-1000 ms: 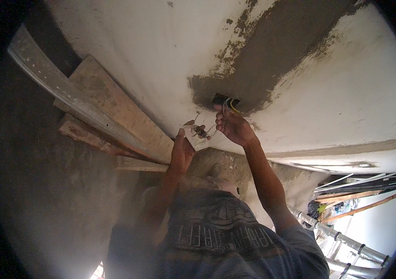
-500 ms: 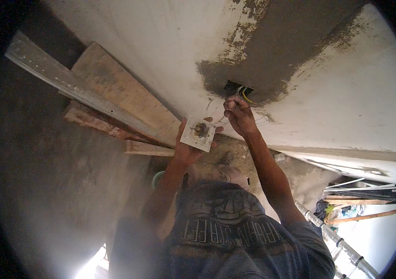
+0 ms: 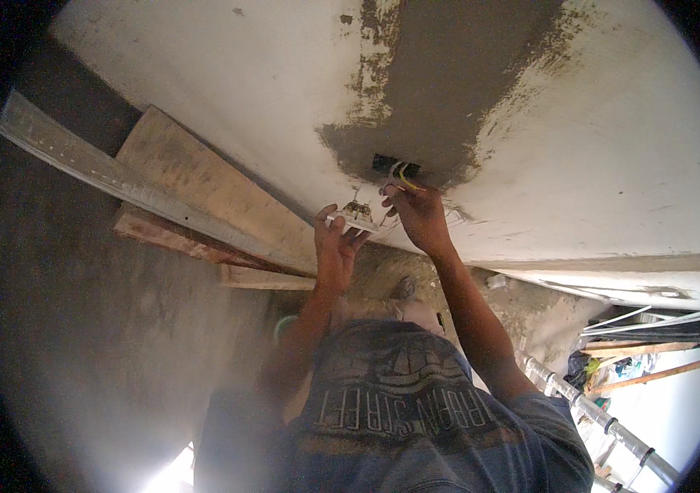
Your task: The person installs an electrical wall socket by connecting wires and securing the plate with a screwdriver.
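Observation:
My left hand (image 3: 334, 256) is closed on the edge of a white wall socket (image 3: 357, 218), which is tilted so that the metal terminals on its back face up toward the wall. Up and to the right, my right hand (image 3: 422, 215) pinches the electrical wires (image 3: 404, 174), a yellow one and paler ones. They come out of a dark rectangular wall box (image 3: 384, 163) set in the wall. The wire ends are hidden by my right fingers. A gap separates the socket from the box.
Grey plaster (image 3: 440, 90) surrounds the box on the white wall (image 3: 276, 74). At left, wooden boards (image 3: 194, 168) and a long metal profile (image 3: 112, 164) lean against the wall. A pole (image 3: 605, 423) and stacked strips (image 3: 654, 324) are at right.
My left hand has raised the socket toward the wall and tipped it from nearly face-on to edge-on. My right hand still grips the wires. The whole view has shifted slightly.

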### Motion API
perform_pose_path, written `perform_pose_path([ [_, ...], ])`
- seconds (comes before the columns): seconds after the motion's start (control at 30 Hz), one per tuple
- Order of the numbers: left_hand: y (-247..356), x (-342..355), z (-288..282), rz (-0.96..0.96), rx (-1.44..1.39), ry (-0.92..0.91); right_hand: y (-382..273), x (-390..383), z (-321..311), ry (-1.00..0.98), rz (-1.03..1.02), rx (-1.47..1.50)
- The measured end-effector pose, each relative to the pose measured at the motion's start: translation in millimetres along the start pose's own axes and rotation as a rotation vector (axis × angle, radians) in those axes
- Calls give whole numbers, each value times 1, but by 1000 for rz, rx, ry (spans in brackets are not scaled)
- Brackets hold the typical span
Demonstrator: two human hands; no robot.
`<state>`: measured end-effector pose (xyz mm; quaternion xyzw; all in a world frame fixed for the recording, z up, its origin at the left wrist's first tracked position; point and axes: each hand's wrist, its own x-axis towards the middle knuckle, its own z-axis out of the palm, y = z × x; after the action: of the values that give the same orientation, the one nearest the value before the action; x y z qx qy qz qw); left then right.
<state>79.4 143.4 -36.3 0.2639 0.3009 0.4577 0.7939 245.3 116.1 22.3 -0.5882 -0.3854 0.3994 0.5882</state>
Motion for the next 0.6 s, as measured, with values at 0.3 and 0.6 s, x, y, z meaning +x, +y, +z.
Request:
perform_pose_path([
  [0.3, 42, -16, 16, -633, -824, -56, 15, 8, -9, -312, 195, 434],
  [0.6, 44, -17, 7, -693, -822, 63, 38, 21, 3, -206, -41, 299],
])
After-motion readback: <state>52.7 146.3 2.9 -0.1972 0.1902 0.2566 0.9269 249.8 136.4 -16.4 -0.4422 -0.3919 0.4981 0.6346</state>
